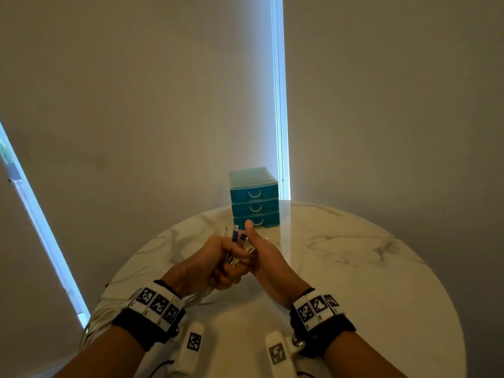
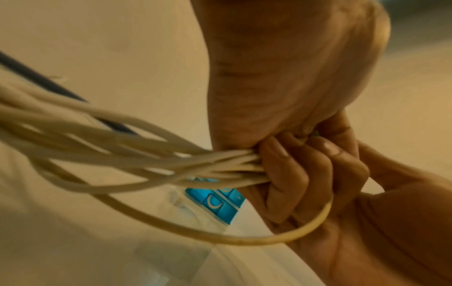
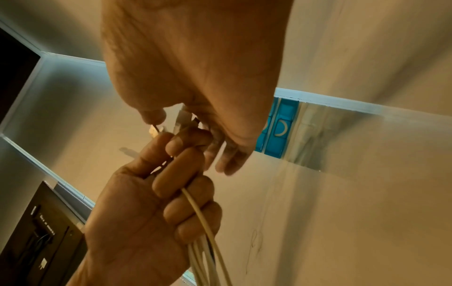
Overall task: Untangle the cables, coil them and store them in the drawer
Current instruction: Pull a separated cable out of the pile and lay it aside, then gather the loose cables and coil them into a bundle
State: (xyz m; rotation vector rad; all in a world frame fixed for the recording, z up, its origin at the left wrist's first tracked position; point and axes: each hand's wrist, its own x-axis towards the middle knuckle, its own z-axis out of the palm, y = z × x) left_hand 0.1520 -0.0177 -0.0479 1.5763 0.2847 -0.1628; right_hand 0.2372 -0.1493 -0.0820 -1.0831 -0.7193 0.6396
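A bundle of white cables (image 1: 235, 260) is held upright over the table between both hands. My left hand (image 1: 218, 261) grips the bundle in a fist; in the left wrist view its fingers (image 2: 288, 166) curl round the strands (image 2: 122, 154). My right hand (image 1: 259, 255) closes on the upper end, thumb raised, where several plugs (image 1: 242, 237) stick up. In the right wrist view its fingertips (image 3: 227, 154) sit at the plugs above the left fist. The teal drawer unit (image 1: 255, 203) stands at the table's far edge, all three drawers closed.
The round marble table (image 1: 354, 268) spreads out to the right of my hands. Loose cable loops (image 1: 92, 323) trail off its left edge by my left forearm. A dark cable (image 2: 49, 85) runs beside the white strands. Blinds and a bright window gap (image 1: 279, 105) stand behind.
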